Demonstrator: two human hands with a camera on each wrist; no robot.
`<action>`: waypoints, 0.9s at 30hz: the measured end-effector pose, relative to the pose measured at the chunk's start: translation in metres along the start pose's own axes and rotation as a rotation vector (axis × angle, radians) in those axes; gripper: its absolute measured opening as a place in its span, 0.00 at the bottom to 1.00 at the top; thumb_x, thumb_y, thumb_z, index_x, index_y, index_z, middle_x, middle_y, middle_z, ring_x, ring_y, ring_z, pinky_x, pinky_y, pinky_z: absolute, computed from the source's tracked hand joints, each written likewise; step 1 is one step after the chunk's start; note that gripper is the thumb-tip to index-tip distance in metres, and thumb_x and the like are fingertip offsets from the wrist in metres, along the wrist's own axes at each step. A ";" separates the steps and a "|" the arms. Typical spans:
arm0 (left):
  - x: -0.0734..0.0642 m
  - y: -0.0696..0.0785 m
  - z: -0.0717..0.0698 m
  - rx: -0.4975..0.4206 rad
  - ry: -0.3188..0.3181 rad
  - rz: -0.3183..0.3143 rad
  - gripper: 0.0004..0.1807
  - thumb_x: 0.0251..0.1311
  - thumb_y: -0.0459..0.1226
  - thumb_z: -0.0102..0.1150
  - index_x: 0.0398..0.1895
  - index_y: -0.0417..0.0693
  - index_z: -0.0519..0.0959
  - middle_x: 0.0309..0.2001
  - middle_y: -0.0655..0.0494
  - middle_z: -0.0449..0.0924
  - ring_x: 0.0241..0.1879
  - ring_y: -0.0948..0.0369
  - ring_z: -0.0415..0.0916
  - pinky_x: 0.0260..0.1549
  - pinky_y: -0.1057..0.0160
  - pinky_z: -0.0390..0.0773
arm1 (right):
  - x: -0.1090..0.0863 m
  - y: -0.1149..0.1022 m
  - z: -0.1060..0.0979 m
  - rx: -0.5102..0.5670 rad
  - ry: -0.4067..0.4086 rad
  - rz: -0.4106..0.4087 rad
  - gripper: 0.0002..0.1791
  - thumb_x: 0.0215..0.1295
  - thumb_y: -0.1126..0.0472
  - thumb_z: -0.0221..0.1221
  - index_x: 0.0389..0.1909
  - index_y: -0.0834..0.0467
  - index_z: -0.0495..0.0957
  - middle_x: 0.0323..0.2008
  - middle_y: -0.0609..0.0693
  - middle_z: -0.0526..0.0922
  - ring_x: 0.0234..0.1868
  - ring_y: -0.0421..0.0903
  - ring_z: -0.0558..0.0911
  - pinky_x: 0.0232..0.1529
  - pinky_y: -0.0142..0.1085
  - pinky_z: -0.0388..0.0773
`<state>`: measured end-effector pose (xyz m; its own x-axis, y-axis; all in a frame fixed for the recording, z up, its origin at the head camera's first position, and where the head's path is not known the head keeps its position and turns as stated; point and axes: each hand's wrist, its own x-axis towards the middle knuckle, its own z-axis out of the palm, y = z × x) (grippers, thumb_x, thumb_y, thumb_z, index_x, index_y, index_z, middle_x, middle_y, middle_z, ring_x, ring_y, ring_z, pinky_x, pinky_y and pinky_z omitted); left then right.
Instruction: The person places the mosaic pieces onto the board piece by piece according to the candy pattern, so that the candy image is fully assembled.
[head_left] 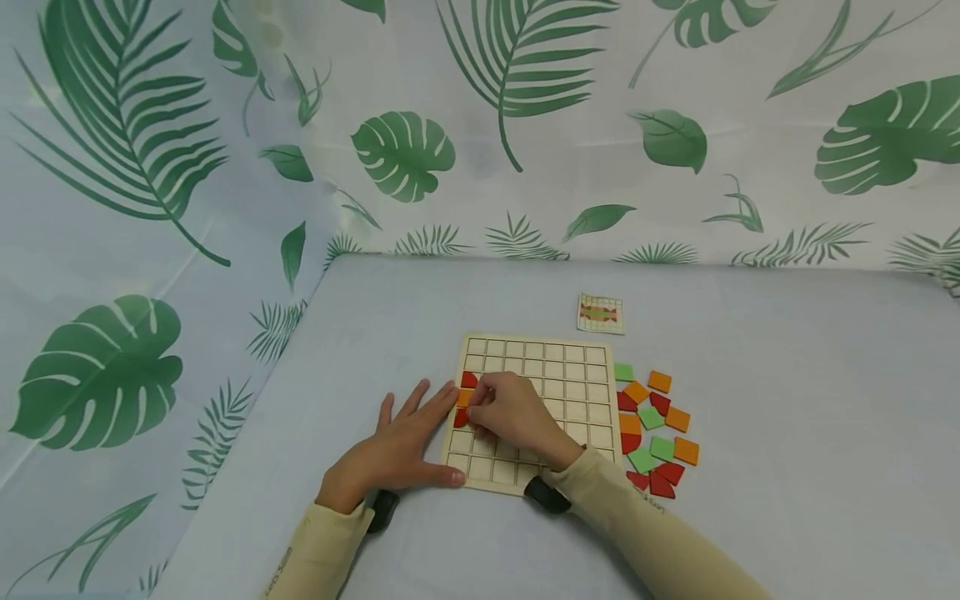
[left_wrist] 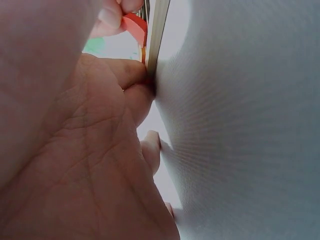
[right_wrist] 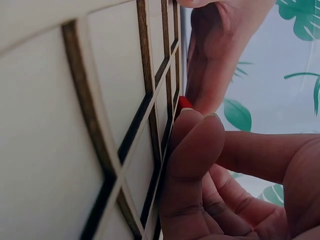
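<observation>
A red tile [head_left: 461, 419] is being pinched at the fingertips of the right hand [head_left: 519, 417], just to the right of the left fingertips and over the left edge of the board [head_left: 556, 369]; whether it is being held clear of its square cannot be told. No long axis is being shown by it (a quarter-round piece), but a short row is being formed with the orange tile [head_left: 464, 398] and the second red [head_left: 468, 380], running away from the body, just beyond the pinch. The right hand is being kept nearer, in contact; the left hand [head_left: 401, 446] is being held spread, palm down, its fingertips and thumb being set against the board's edge. Beyond both hands, toward the right, one card [head_left: 601, 315] is being left lying. Counted, one board is being used, with two reds and one orange being seen along its left edge; to the right of the right hand, about fifteen loose tiles [head_left: 660, 382] are being seen: four green, five orange and roughly six red, some being overlapped.
</observation>
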<state>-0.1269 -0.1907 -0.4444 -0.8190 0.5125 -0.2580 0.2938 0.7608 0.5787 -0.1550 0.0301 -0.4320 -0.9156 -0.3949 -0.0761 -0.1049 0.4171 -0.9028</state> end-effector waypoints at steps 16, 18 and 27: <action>0.002 0.003 0.000 0.012 -0.004 -0.005 0.64 0.58 0.60 0.77 0.89 0.53 0.48 0.88 0.59 0.43 0.86 0.48 0.28 0.74 0.30 0.23 | -0.001 -0.001 -0.007 0.035 -0.060 0.020 0.04 0.71 0.72 0.61 0.36 0.65 0.83 0.23 0.50 0.85 0.22 0.43 0.84 0.25 0.36 0.83; 0.001 0.003 0.000 0.009 -0.004 -0.003 0.64 0.59 0.60 0.77 0.89 0.53 0.48 0.88 0.59 0.43 0.86 0.48 0.28 0.74 0.30 0.22 | -0.001 -0.001 -0.008 0.053 -0.077 0.027 0.04 0.72 0.71 0.61 0.36 0.65 0.83 0.25 0.51 0.85 0.23 0.44 0.85 0.27 0.37 0.84; 0.000 0.003 -0.001 0.004 -0.008 0.002 0.63 0.60 0.59 0.77 0.89 0.52 0.48 0.88 0.58 0.43 0.86 0.48 0.27 0.74 0.30 0.22 | -0.005 0.000 -0.019 0.092 -0.197 0.023 0.08 0.76 0.64 0.61 0.42 0.65 0.86 0.30 0.52 0.88 0.30 0.46 0.87 0.34 0.37 0.85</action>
<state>-0.1261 -0.1887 -0.4417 -0.8144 0.5172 -0.2632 0.2974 0.7614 0.5760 -0.1577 0.0471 -0.4235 -0.8229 -0.5423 -0.1698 -0.0409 0.3545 -0.9342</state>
